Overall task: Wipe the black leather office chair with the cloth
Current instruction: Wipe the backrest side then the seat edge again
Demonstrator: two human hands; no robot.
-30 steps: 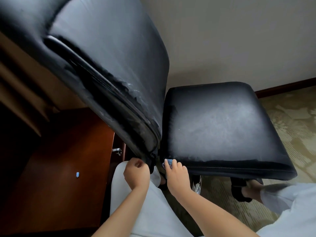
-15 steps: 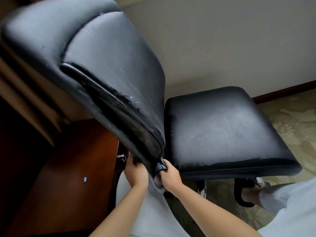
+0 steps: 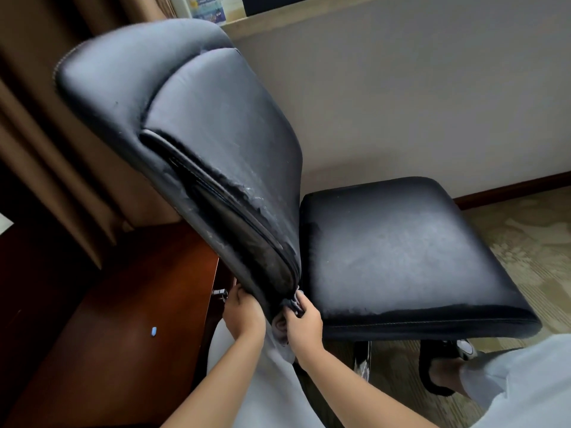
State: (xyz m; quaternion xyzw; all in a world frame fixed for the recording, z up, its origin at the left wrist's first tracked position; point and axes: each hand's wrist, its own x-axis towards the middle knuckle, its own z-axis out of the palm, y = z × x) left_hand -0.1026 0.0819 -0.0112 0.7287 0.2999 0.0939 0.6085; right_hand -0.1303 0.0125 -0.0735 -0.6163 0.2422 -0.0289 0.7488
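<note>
The black leather office chair fills the middle of the view, its worn backrest [image 3: 197, 143] leaning towards the upper left and its dusty seat [image 3: 401, 251] to the right. My left hand [image 3: 244, 313] grips the lower edge of the backrest from the left. My right hand [image 3: 304, 319] holds a bunched cloth [image 3: 293, 301], bluish grey, pressed against the bottom corner of the backrest where it meets the seat. Most of the cloth is hidden by my fingers.
A reddish wooden desk [image 3: 108, 319] stands at the left with a small blue thing [image 3: 153, 331] on it and a metal drawer knob [image 3: 220, 292]. Brown curtains [image 3: 46, 149] hang behind. A pale wall [image 3: 417, 103] and patterned carpet [image 3: 525, 242] lie to the right. My sandalled foot [image 3: 445, 366] is under the seat.
The view has tilted up, so more of the backrest shows. My left hand moved up onto the backrest's lower edge. My right hand closed round the cloth at the backrest's bottom corner.
</note>
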